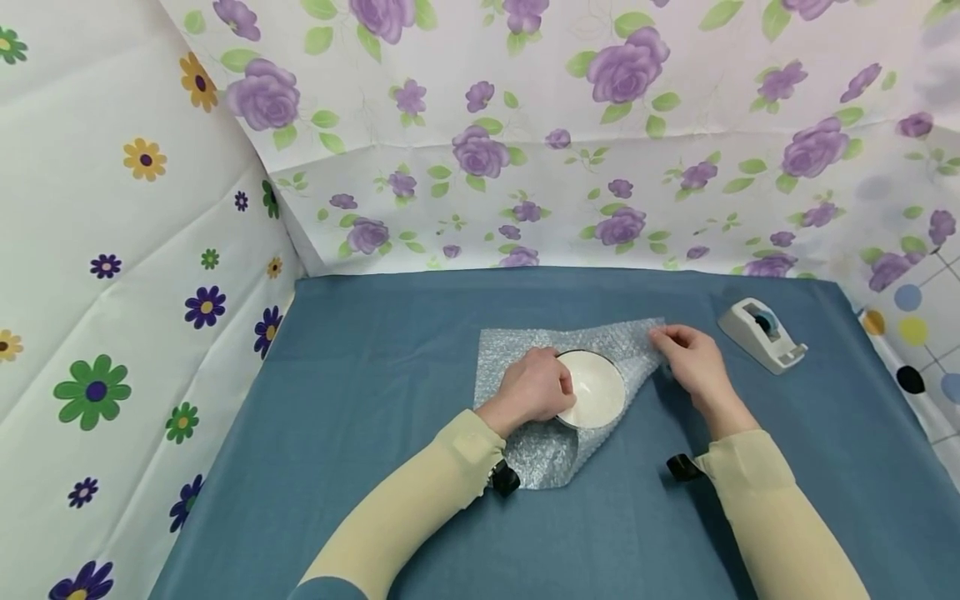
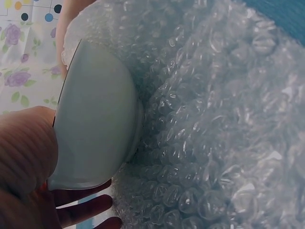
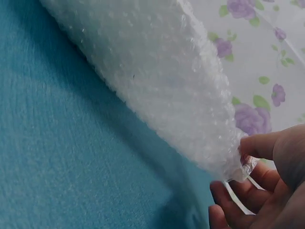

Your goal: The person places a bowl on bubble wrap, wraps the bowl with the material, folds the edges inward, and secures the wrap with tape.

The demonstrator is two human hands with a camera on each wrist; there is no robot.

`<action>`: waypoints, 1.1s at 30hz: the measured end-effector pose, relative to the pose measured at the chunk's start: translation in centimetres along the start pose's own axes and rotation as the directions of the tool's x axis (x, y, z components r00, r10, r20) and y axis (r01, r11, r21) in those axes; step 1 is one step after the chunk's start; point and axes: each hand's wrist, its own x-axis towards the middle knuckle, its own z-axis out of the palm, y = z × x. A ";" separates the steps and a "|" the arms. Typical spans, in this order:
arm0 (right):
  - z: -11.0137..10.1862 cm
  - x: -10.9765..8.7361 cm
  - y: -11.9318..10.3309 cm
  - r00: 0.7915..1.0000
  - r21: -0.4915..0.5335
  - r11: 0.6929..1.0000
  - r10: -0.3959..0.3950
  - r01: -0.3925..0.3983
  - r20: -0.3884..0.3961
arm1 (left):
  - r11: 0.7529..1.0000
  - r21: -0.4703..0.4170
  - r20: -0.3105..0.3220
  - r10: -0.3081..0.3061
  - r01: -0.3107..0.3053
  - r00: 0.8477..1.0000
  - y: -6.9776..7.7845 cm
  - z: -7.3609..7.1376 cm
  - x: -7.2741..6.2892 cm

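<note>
Apparently we're early on w/ this wrap: the white dark-rimmed bowl (image 1: 596,390) sits on the bubble wrap (image 1: 493,354), roughly mid-sheet, on the blue-covered desk (image 1: 375,375), its mouth facing the head cam.

Our L hand (image 1: 531,385) grips the bowl's near-L rim, fingertips curled in over the edge. Our R hand (image 1: 692,362) pinches the sheet's far R corner, held up off the desk. So hands are apart, each w/ its own job.

Done so far, as we read it: bowl placed, R side of the sheet raised alongside it. Not yet done: bowl's mouth is uncovered, its L flank is bare in the L wrist cam, and the L part of the sheet lies out beside it. No tape on the wrap that we can see; the white tape dispenser (image 1: 761,335) stands on the desk to our R, just beyond the R hand, untouched. We'd call it well under half done, approx. Can't tell how snugly the wrap meets the bowl's R side.
</note>
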 end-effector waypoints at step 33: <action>1.7 -4.7 -4.1 0.876 -0.149 0.901 -0.431 0.407 -0.216 | 1.000 0.016 0.004 0.004 -0.004 1.000 0.1 0.1 0.2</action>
